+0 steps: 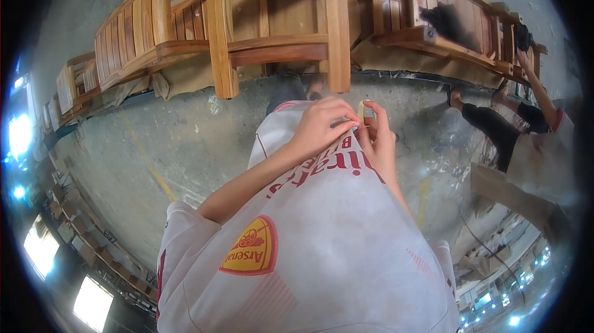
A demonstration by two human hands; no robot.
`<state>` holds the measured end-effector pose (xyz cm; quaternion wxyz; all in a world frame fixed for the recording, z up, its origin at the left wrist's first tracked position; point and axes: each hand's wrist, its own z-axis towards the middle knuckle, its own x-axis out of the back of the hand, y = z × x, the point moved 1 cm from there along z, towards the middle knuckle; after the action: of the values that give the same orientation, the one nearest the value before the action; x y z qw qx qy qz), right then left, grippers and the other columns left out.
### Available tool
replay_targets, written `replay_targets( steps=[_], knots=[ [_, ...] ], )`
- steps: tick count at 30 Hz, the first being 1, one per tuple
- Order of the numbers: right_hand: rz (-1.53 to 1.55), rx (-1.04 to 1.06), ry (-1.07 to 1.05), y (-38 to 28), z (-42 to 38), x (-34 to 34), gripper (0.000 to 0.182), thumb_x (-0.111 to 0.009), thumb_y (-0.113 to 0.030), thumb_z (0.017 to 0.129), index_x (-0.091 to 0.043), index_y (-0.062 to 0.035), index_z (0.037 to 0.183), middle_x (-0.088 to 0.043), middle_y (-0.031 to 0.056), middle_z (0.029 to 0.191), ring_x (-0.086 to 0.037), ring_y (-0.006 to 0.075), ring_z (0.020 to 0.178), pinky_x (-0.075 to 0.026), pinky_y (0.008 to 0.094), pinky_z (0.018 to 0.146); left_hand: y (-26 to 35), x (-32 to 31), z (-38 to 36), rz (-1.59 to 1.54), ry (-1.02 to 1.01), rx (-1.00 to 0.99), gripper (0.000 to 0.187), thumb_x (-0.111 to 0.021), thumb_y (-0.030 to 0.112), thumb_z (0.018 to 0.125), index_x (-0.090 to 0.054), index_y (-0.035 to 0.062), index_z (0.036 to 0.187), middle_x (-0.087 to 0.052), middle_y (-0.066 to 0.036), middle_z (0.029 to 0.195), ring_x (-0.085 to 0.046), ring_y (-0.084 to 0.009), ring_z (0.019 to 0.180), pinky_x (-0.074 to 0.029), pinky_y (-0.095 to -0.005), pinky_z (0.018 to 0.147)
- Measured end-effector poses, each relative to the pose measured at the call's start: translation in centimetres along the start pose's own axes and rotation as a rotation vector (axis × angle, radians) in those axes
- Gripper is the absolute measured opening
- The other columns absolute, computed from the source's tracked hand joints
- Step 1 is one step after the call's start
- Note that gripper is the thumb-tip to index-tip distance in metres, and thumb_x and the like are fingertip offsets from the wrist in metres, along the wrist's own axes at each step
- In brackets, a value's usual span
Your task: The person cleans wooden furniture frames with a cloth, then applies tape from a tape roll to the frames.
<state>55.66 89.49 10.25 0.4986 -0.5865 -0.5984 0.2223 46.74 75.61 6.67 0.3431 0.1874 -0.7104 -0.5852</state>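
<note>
My left hand (322,126) and my right hand (378,141) meet in front of my white and red shirt (322,240). My right hand holds a small pale object (364,110) upright between its fingers. The fingertips of my left hand pinch at the same object from the left. What the object is cannot be made out. My legs and feet (291,85) show just beyond the hands, on the concrete floor.
Wooden chairs (278,30) and slatted benches (142,36) stand in a row on cloth ahead of me. At the right a crouching person (513,129) reaches a hand to a bench (445,24). Grey concrete floor (154,147) spreads to the left.
</note>
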Motion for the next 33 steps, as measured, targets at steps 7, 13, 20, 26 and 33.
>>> replay_targets(
  steps=[7,13,20,26,33],
  knots=[
    [0.049,-0.056,0.105,2.3,1.8,1.1,0.007,-0.056,-0.001,0.093,-0.057,0.0046,0.098,-0.068,0.0139,0.078,-0.067,0.0158,0.066,-0.052,0.0282,0.061,-0.4,0.8,1.7,0.638,-0.023,0.074,0.069,-0.067,0.038,0.084,-0.041,0.0124,0.143,-0.066,-0.008,0.076,-0.063,-0.0250,0.072,-0.044,-0.0358,0.071],
    [0.198,-0.070,0.268,5.1,4.6,6.3,0.013,-0.054,-0.009,0.097,-0.057,0.0026,0.100,-0.068,0.0092,0.084,-0.064,0.0118,0.064,-0.049,0.0240,0.059,-2.3,0.8,1.9,1.028,-0.230,0.127,0.084,-0.059,0.050,0.088,-0.020,0.0134,0.154,-0.057,-0.007,0.052,-0.056,-0.0268,0.043,-0.045,-0.0360,0.050],
    [0.235,-0.013,0.308,5.1,7.6,8.7,0.013,-0.054,-0.010,0.098,-0.058,0.0018,0.101,-0.067,0.0077,0.085,-0.062,0.0103,0.064,-0.047,0.0220,0.059,-2.0,1.6,0.7,1.070,-0.446,0.132,0.081,-0.059,0.049,0.089,-0.020,0.0209,0.154,-0.056,-0.005,0.050,-0.055,-0.0245,0.041,-0.044,-0.0333,0.043],
    [0.283,-0.004,0.206,5.1,8.4,6.8,0.013,-0.054,-0.011,0.098,-0.057,0.0017,0.100,-0.067,0.0078,0.084,-0.063,0.0104,0.064,-0.046,0.0219,0.058,-1.5,1.8,2.1,1.050,-0.375,0.104,0.080,-0.059,0.050,0.089,-0.018,0.0271,0.154,-0.056,-0.005,0.051,-0.057,-0.0241,0.043,-0.044,-0.0340,0.042],
    [0.297,0.015,0.165,3.8,8.4,4.7,0.013,-0.054,-0.011,0.098,-0.057,0.0010,0.102,-0.067,0.0078,0.085,-0.062,0.0099,0.065,-0.046,0.0217,0.059,-1.3,0.6,1.9,1.029,-0.460,0.136,0.077,-0.060,0.048,0.088,-0.022,0.0297,0.153,-0.063,-0.005,0.062,-0.064,-0.0227,0.055,-0.045,-0.0354,0.046]
  ],
)
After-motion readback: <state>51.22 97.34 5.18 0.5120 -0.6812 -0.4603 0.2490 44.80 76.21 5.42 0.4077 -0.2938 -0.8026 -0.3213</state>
